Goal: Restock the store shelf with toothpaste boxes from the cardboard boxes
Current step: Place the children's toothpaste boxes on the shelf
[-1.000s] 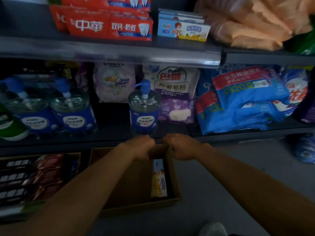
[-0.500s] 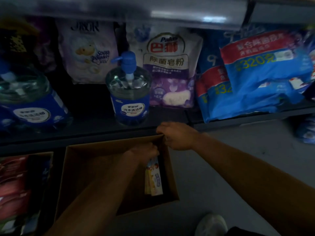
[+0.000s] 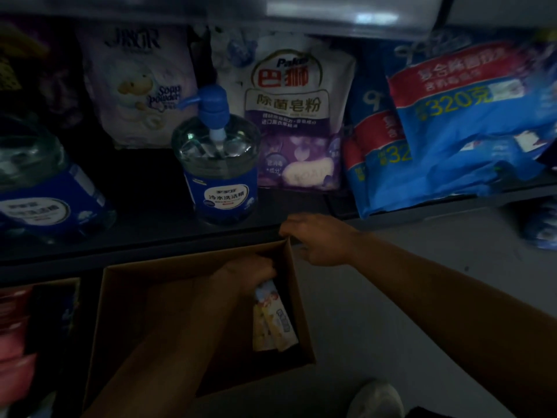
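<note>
An open brown cardboard box (image 3: pixel 144 303) sits on the floor under the lowest shelf. Inside it, against the right wall, stand yellow and blue toothpaste boxes (image 3: pixel 272 322). My left hand (image 3: pixel 250 276) reaches down into the box and grips the top end of those toothpaste boxes. My right hand (image 3: pixel 319 241) holds the far right corner of the box rim, fingers curled over the edge.
A dark shelf (image 3: pixel 150 233) just above the box carries a blue pump bottle (image 3: pixel 218 167), a second bottle (image 3: pixel 39 188) at left, soap powder bags (image 3: pixel 298 116) and blue packs (image 3: pixel 467 122). Another box (image 3: pixel 18 336) with red packs stands at left. Grey floor (image 3: pixel 422 291) and a shoe (image 3: pixel 376 401) lie at right.
The view has tilted down and closer, so the upper toothpaste shelf is out of frame. My left hand went from the box rim down inside and took hold of the toothpaste boxes.
</note>
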`<state>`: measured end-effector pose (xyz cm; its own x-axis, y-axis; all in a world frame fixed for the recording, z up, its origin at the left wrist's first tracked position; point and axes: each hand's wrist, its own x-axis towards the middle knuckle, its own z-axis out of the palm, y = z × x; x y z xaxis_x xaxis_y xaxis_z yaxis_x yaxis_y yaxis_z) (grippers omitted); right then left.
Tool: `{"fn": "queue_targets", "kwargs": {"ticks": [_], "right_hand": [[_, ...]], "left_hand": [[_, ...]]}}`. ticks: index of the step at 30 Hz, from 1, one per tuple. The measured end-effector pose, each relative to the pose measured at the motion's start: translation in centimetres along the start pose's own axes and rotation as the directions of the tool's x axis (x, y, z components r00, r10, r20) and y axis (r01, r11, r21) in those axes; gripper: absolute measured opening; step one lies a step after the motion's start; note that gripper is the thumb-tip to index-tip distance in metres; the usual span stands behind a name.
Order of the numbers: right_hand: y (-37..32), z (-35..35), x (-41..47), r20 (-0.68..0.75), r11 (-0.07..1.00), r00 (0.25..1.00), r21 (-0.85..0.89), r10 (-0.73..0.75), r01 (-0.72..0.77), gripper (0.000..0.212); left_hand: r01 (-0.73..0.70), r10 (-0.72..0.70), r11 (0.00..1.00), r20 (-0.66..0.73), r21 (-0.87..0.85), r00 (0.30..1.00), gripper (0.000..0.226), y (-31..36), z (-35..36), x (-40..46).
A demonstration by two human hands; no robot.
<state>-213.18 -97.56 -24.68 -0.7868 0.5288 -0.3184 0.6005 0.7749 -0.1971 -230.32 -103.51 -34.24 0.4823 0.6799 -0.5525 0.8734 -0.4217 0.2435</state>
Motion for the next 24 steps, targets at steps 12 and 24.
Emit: {"fn": "queue_targets", "kwargs": {"ticks": [12,24], "right_hand": [[-4.8,-8.3,-4.2,-0.113,0.998,0.993,-0.057,-0.015,0.009,0.042],[-9.5,-23.8,-11.0,-0.289,0.964,0.957,-0.252,0.006,-0.082,0.044]], "left_hand": [[0.1,-0.101,0.995,-0.261,-0.018,0.96,0.034,2.2,-9.0,-11.8],[0.227,-0.086,0.959,-0.59,0.169,0.803,0.031,6.1,-24.5,-27.1]]}}
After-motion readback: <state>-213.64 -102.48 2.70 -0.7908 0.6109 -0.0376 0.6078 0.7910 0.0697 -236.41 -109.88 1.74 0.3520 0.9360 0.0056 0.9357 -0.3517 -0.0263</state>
